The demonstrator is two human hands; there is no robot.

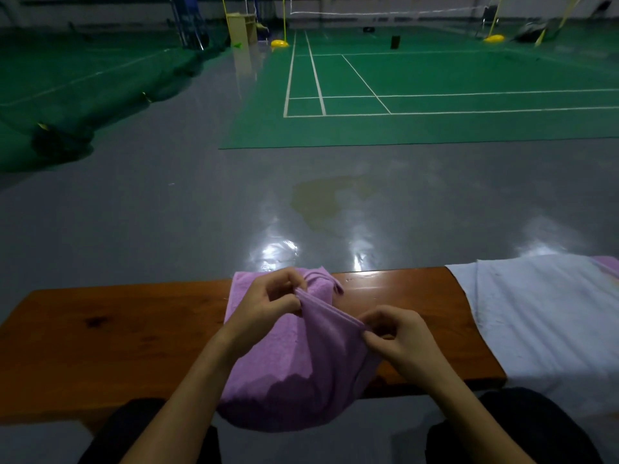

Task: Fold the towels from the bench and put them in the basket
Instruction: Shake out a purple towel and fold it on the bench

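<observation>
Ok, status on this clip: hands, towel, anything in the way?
Both hands pinching the purple towel edge, lifted over the bench. White towel waiting at right. Basket not in view. Nothing blocking.

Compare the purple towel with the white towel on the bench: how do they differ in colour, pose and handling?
The purple towel is bunched and lifted; the white towel lies spread flat. The left hand and right hand pinch the purple towel's edge; no hand touches the white one. The purple towel sits mid-bench, the white at the right end. Both overhang the bench's near edge.
</observation>
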